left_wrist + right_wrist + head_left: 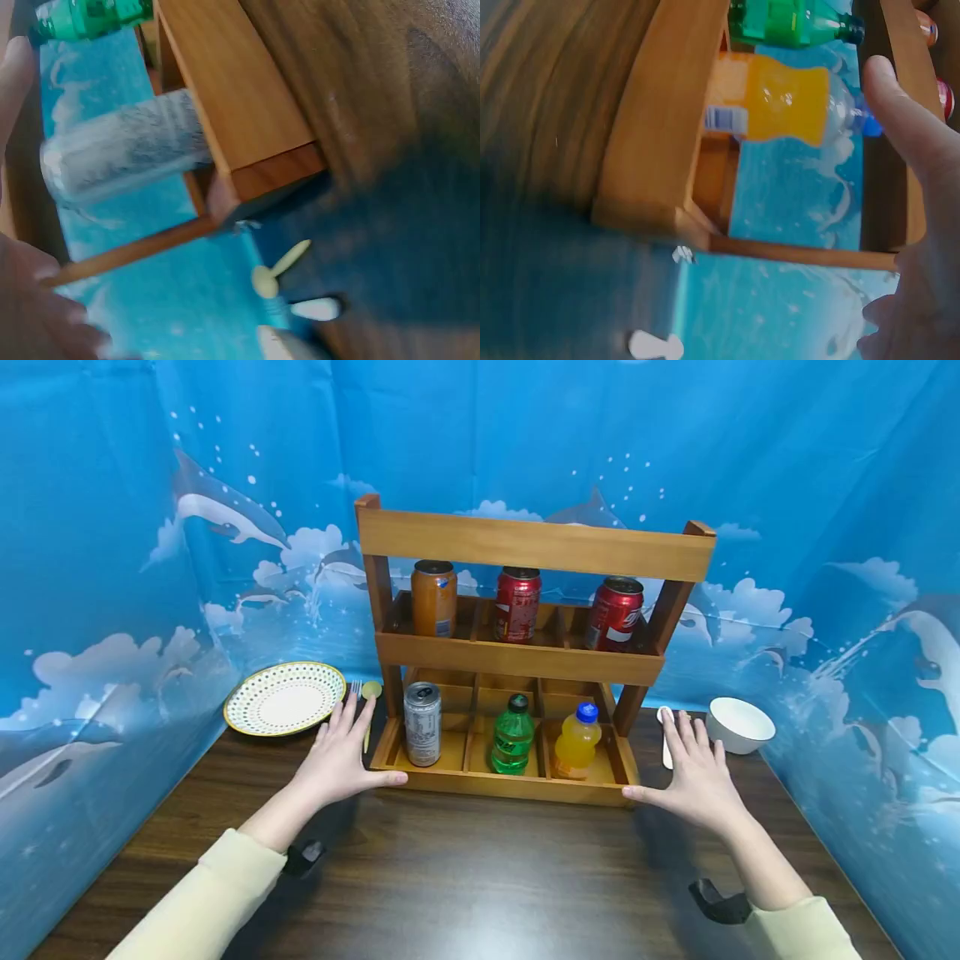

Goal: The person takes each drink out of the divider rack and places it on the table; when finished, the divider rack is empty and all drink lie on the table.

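Observation:
A two-tier wooden rack (517, 787) stands on the table between my hands. My left hand (337, 760) is spread at its lower left corner, thumb toward the front edge. My right hand (697, 781) is spread likewise at the lower right corner. Both hands hold nothing; whether the thumbs touch the wood I cannot tell. In the lower tier stand a silver can (423, 727), a green bottle (513, 739) and an orange drink bottle (780, 97) with a blue cap. The upper tier holds an orange can (433, 597), a red can (517, 606) and another red can (615, 614), slightly tilted.
At the left lie a patterned plate (285, 697), a fork (356, 687) and a yellow spoon (371, 691), partly behind my left hand. Right of the rack are a white spoon (667, 752) and a white bowl (741, 727). A blue dolphin-print curtain (480, 435) surrounds the table's back and sides.

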`<state>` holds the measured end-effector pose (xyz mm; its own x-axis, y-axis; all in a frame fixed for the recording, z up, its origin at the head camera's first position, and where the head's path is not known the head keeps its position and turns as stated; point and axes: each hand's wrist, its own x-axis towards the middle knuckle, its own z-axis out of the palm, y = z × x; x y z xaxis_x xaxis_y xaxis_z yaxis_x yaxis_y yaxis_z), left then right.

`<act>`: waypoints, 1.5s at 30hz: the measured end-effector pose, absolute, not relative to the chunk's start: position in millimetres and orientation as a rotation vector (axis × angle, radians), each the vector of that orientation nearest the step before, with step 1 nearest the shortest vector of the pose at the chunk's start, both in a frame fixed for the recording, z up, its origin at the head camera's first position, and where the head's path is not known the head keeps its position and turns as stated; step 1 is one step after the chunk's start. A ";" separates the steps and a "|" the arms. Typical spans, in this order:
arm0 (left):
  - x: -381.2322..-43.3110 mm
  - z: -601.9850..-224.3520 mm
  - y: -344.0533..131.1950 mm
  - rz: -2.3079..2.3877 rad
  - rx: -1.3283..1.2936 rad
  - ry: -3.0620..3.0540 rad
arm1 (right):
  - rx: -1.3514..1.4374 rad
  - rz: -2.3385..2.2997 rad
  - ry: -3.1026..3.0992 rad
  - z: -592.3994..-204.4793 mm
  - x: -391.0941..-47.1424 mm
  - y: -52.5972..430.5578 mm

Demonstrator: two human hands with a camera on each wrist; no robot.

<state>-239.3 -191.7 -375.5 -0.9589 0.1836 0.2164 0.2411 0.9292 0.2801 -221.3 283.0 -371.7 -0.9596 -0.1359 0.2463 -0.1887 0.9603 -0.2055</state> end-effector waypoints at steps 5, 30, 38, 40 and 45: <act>-251.8 -398.9 -191.1 -0.653 -0.365 -2.904 | 0.327 0.614 -2.894 -386.6 -232.9 266.1; -273.8 -439.7 -192.6 -0.837 -0.093 -2.994 | 0.079 1.239 -2.544 -415.1 -280.6 210.3; -276.3 -443.1 -190.1 -0.868 -0.063 -3.022 | 0.052 1.318 -2.425 -384.2 -257.0 226.5; -276.4 -442.8 -190.6 -0.866 -0.068 -3.018 | 0.036 1.310 -2.420 -372.5 -249.5 235.1; -277.1 -440.5 -193.5 -0.860 -0.068 -3.017 | -0.029 1.216 -2.443 -349.1 -230.5 261.4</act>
